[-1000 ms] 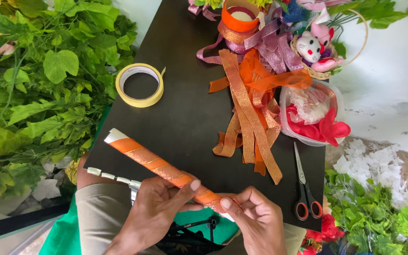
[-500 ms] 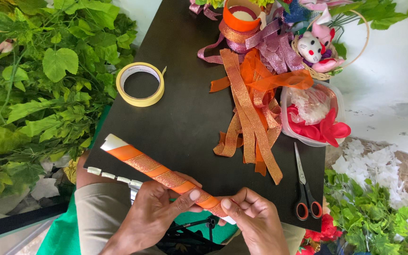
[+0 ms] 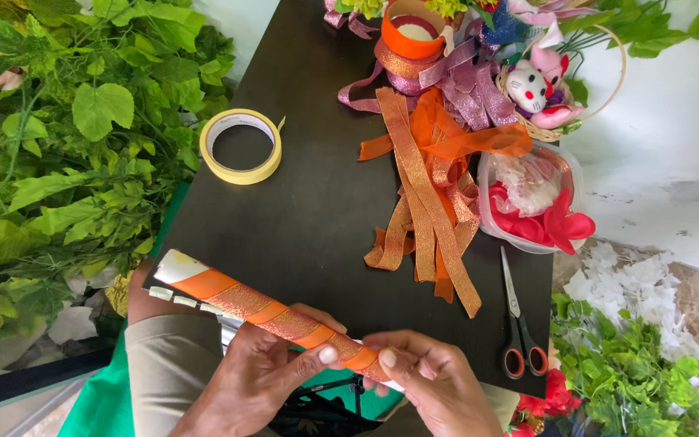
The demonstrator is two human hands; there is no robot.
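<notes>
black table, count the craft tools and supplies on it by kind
Yellow tape roll: 1
Orange ribbon spool: 1
Scissors: 1
Clear tub of red pieces: 1
Ribbon-wrapped tube held in both hands: 1
Total: 5

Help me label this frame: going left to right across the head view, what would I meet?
Green leafy foliage → yellow tape roll → left hand on the ribbon-wrapped tube → right hand → scissors → clear container of red and white petals → white shreds on the floor.
</notes>
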